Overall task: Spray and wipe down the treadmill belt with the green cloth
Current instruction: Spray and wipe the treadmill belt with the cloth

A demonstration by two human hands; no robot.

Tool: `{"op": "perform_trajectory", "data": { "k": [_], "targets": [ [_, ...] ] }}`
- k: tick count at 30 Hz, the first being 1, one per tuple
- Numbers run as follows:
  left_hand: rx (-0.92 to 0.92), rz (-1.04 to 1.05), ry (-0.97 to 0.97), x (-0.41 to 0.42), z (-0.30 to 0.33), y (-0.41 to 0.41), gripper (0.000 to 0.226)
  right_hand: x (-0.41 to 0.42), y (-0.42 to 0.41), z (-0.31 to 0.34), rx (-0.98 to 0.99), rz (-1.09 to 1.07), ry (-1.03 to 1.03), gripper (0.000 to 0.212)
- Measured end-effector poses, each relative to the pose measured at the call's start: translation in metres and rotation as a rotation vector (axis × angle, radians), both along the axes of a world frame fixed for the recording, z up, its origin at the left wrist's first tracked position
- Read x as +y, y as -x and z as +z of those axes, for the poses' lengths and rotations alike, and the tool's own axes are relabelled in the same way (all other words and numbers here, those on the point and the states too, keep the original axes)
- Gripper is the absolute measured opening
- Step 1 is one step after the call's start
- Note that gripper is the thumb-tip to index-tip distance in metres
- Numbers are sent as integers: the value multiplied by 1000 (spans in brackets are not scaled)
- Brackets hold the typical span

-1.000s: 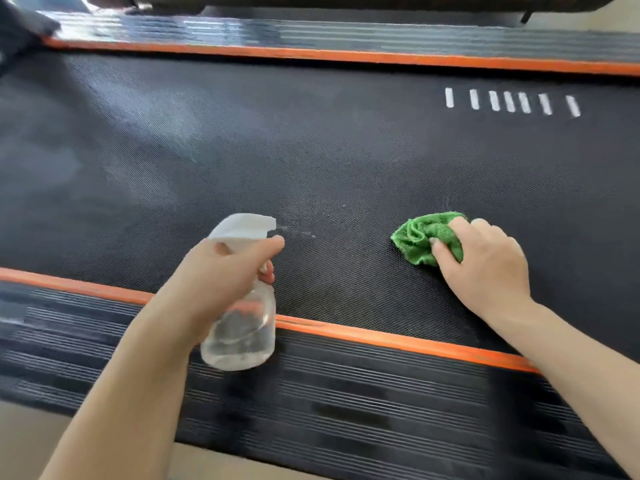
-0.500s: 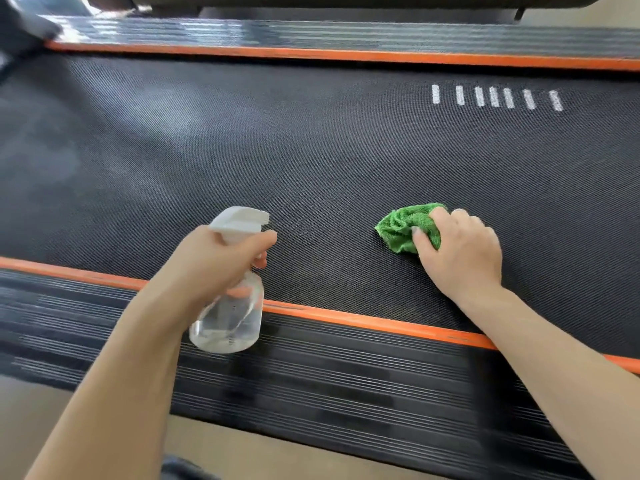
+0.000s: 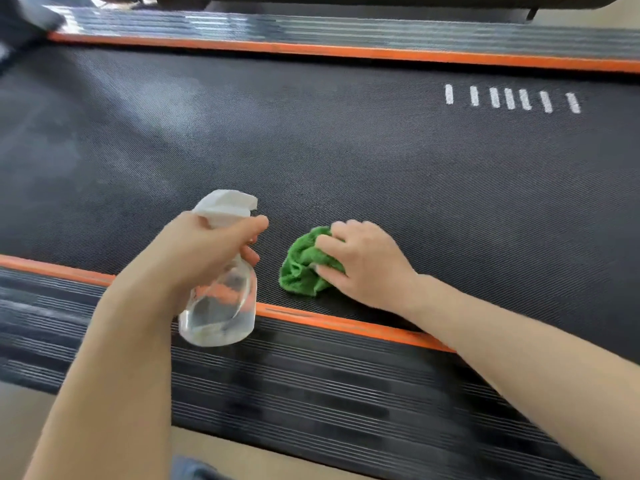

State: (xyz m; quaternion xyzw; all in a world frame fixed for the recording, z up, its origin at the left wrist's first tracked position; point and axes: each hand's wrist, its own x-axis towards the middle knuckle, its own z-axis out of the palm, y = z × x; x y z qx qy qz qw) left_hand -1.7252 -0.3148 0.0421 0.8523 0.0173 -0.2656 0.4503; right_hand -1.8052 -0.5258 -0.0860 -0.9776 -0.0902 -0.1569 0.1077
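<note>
The black textured treadmill belt (image 3: 346,161) runs between orange strips, with pale streaks toward its left end. Near the belt's near edge the right hand (image 3: 363,265) clutches the bunched green cloth (image 3: 301,268) against the belt; the left hand (image 3: 207,251) grips a clear spray bottle (image 3: 221,299) just beside it. Wiping well likely means firm, overlapping strokes across the pale patches.

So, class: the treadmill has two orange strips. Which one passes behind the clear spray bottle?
The near orange strip, by the ribbed side rail: it shows through the spray bottle. The far orange strip lies beyond the belt.
</note>
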Motion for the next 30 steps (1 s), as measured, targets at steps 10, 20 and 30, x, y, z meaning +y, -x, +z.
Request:
{"op": "perform_trajectory", "data": {
  "k": [10, 20, 30],
  "targets": [
    [-42, 90, 92, -2, -13, -20, 33, -19, -147, -2, -8, -71, -8, 38],
    [-36, 88, 36, -4, -13, -27, 24, -70, 57, 25, 252, 356, 92, 27],
    [79, -52, -9, -12, -2, -13, 39, -50, 0, 8, 54, 340, 68, 28]
  ]
}}
